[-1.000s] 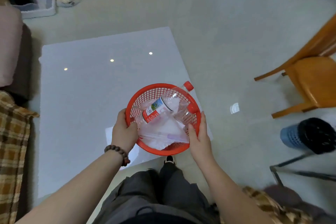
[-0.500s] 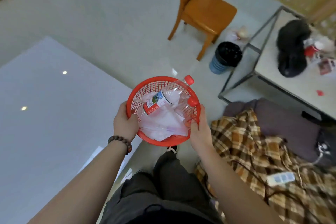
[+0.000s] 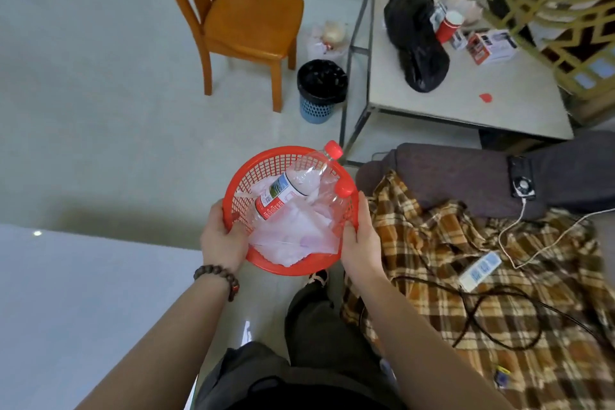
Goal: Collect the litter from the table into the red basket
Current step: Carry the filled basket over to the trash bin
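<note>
Both hands (image 3: 293,240) grip the round mesh red basket (image 3: 266,163) (crumpled plastic bottles (image 3: 293,183) inside).

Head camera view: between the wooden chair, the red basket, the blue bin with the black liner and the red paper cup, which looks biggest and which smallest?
Largest to smallest as they appear:
1. wooden chair
2. red basket, though it is held close to the camera, so it looks larger than it may be
3. blue bin
4. red paper cup

Home living room. Evidence: wooden chair (image 3: 248,22) on tiled floor, lined bin (image 3: 320,90) beside it, cluttered side table (image 3: 466,100), sofa (image 3: 472,176) under plaid blanket (image 3: 482,303), power strip (image 3: 481,270) on blanket.
</note>
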{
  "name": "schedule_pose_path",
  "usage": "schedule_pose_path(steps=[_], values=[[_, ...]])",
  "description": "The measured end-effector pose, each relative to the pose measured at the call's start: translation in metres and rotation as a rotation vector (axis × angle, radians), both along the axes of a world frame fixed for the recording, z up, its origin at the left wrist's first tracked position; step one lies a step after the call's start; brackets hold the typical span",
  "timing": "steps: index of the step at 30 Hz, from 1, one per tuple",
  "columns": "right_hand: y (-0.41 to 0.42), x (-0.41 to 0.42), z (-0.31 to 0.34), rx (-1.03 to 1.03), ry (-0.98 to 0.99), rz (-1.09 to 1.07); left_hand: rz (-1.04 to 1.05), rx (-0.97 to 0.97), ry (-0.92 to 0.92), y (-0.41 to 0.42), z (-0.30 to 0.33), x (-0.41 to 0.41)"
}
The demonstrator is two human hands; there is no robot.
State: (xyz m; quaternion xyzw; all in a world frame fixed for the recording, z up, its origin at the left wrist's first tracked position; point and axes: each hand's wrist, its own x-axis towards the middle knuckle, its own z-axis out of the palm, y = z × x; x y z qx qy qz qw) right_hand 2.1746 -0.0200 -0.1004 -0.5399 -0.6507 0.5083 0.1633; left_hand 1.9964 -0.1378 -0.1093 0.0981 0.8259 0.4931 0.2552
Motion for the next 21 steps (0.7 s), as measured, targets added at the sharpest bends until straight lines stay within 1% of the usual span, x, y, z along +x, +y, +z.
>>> schedule_pose_path(steps=[8, 13, 17, 21], values=[[0.123, -0.034, -0.005, -0.002, 0.007, -0.001, -0.024, -0.092, 0.052, 0.123, 0.001, -0.033], [0.172, -0.057, -0.014, -0.041, -0.009, -0.044, -0.079, -0.146, 0.054, 0.179, 0.003, -0.058], [0.221, -0.086, -0.032, -0.066, -0.025, -0.055, -0.109, -0.185, 0.026, 0.226, -0.011, -0.089], [0.270, -0.128, -0.051, -0.127, -0.047, -0.110, -0.162, -0.230, 0.018, 0.286, -0.033, -0.134]])
